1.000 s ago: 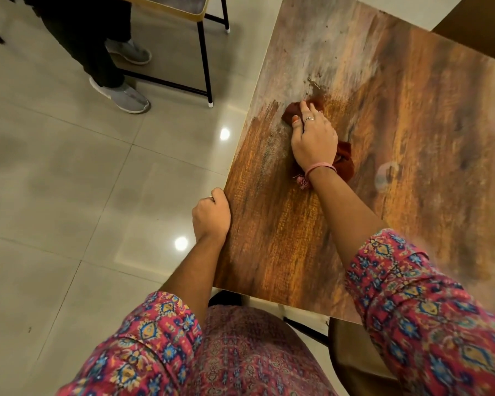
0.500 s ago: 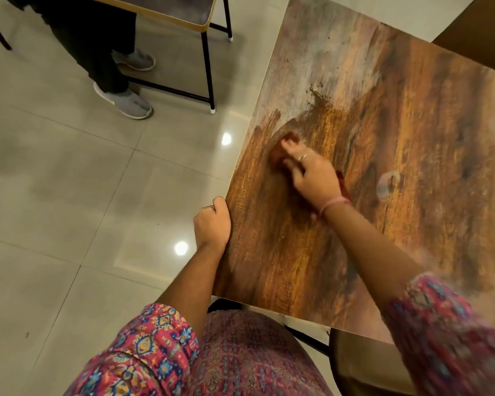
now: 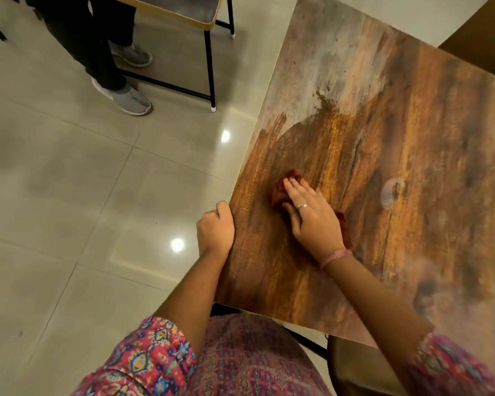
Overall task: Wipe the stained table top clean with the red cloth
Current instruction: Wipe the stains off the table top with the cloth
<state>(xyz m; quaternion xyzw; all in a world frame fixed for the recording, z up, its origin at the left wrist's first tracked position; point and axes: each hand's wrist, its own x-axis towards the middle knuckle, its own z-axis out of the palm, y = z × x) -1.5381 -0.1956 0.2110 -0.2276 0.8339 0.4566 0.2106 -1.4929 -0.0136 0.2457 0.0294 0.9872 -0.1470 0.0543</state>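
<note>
Red cloth (image 3: 280, 190) on brown wood-grain table top (image 3: 397, 155), grey-stained

Floor (image 3: 69, 172): large pale glossy tiles with thin grout lines.
Light: two bright round glints (image 3: 177, 244) mirrored in the tiles.
Furniture: a second table (image 3: 183, 7) on thin black legs, top left.
Bystander: dark trousers, grey shoes (image 3: 129, 100) beside it.
Top right corner: brown surface (image 3: 480, 38), perhaps a cabinet.
</note>
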